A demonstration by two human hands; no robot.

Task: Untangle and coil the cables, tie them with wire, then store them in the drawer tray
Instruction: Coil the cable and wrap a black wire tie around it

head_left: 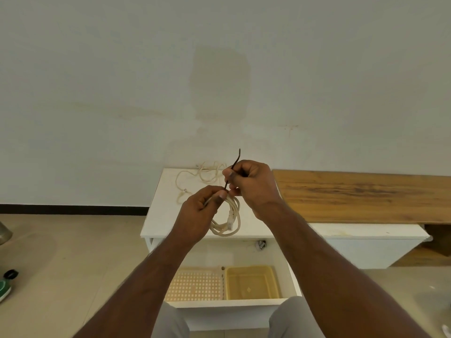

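Below the hands the drawer [234,302] stands open — the yellow tray [251,281] and the perforated tray [195,285] are reachable from above between the forearms. Beyond the hands a loose cable [202,176] sprawls over the cabinet top [161,215] — the wall backs it.

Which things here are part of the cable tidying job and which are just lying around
Part of the job:
- coiled cable, held by the left hand
- dark tie wire, pinched by the right hand
- loose cable on the white cabinet top
- yellow tray and perforated tray in the open drawer

Just lying about:
- wooden board
- green object on the floor
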